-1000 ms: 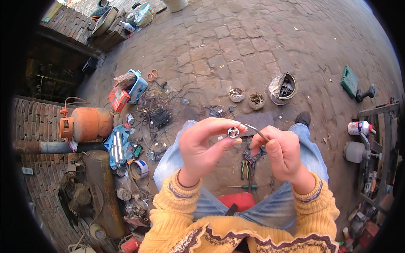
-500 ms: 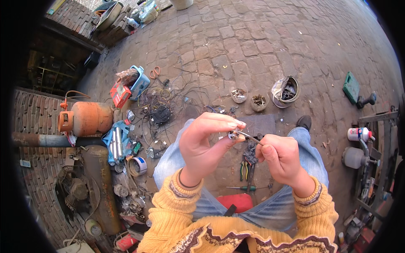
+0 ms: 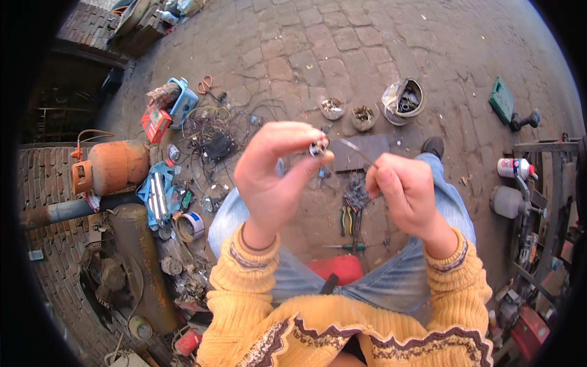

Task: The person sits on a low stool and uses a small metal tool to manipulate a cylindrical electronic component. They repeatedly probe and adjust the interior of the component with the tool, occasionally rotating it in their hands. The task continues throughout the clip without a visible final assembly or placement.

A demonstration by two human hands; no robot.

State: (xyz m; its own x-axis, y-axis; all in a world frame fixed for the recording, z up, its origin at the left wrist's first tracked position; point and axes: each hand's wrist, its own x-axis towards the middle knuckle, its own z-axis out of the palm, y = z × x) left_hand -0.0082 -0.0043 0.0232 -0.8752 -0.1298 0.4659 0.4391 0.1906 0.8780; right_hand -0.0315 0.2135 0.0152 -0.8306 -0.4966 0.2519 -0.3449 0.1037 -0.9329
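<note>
My left hand (image 3: 275,171) pinches a small round metal part (image 3: 318,148) between thumb and fingertips, raised over my lap. My right hand (image 3: 403,196), to its right, grips a thin metal strip or rod (image 3: 354,148) whose end points toward that part, a little apart from it. Below my hands on the paving lie yellow-and-black pliers (image 3: 346,221), a dark crumpled item (image 3: 357,191) and a green-handled screwdriver (image 3: 354,247).
An orange gas cylinder (image 3: 122,165), a blue bin (image 3: 182,105) and tangled cables (image 3: 217,140) lie left. Small pots (image 3: 332,107) and a bucket (image 3: 400,116) stand ahead. Metal racks (image 3: 547,147) and a green case (image 3: 501,98) are at right; my knees flank my hands.
My left hand has risen and moved left with the metal part. My right hand has also risen, and the strip's end now sits farther from the part.
</note>
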